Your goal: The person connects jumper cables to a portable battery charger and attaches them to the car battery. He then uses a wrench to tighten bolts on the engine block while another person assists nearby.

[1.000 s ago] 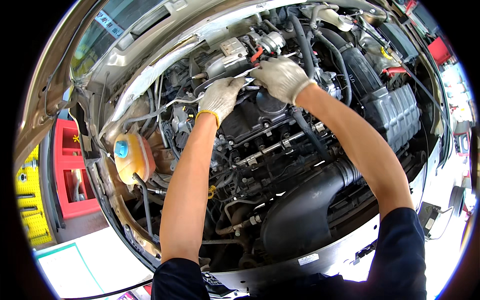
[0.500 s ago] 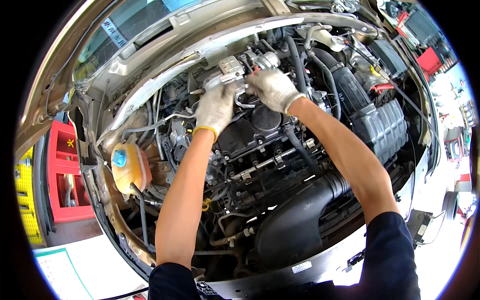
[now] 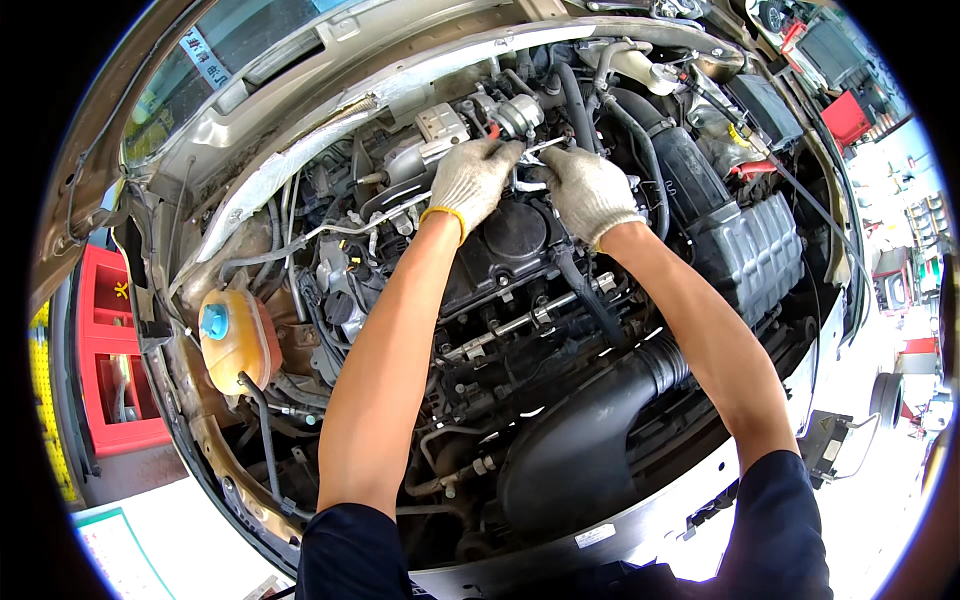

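Both my hands, in pale knitted gloves, work close together at the back of the engine. My left hand has its fingers curled beside a silver metal housing and a round silver canister. Closed as well, my right hand sits just to its right, near a black hose. A thin silver rod-like piece shows between the fingertips of the two hands. I cannot make out what either hand grips. A black round cover lies just below the hands.
An orange tank with a blue cap stands at the left. The ribbed black box is at the right, and a wide black duct lies in front. A thin rod slants across the right side. Red shelving stands beyond the left fender.
My left hand has moved right, away from the silver housing's left side. My right hand has shifted right and slightly nearer. The thin silver piece now shows between them.
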